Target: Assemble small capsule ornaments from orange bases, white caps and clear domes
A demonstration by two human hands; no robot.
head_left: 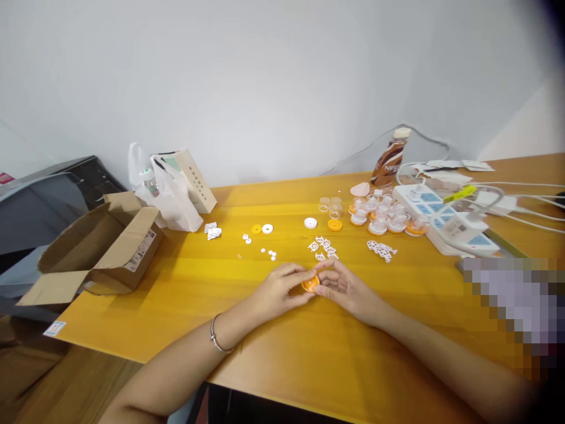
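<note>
**Grasping an orange plastic disc in both hands over a wooden table**

The orange plastic disc (311,284) lies between the two hands, near the front of the wooden table (282,359). The left hand (282,288), with a bracelet (213,337) at its wrist, pinches the disc between thumb and fingers. The right hand (348,292) grasps the opposite rim, thumb at the near edge, its other fingers bent. Just beyond the right hand lie white openwork pieces (327,243); a second cluster of white pieces (379,249) lies farther right. Behind them rest a flat white disc (310,223) and, to its right, a second orange disc (334,225), with clear cups (335,208) to the rear. Clear-domed assemblies (397,219) crowd together beside a power strip (435,209). Small white caps (273,258) lie beyond the left hand. An open cardboard box (143,259) stands at the table's left.
</note>
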